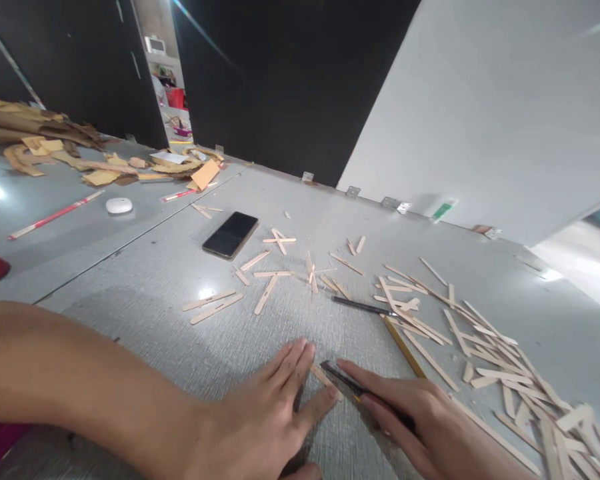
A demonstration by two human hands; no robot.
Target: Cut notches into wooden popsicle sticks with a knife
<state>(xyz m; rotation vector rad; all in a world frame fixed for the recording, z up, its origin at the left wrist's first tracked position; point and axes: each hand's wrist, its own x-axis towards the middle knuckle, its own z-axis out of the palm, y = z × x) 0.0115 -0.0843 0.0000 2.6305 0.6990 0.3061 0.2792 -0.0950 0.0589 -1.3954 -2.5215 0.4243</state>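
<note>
My left hand [270, 413] lies flat on the grey table [145, 300], fingers spread, pressing down a thin wooden stick [325, 380]. My right hand [425, 427] is closed round a black and yellow utility knife [350, 385], its index finger stretched along the top. The knife's tip touches the stick right beside my left fingertips. My left forearm crosses the lower left of the view.
Many wooden sticks [460, 333] are scattered over the middle and right of the table. A black pen [363, 306] and a yellow ruler [405, 347] lie among them. A black phone [231, 234] lies further back; a white mouse [119, 205] and cardboard scraps [100, 167] sit at the far left.
</note>
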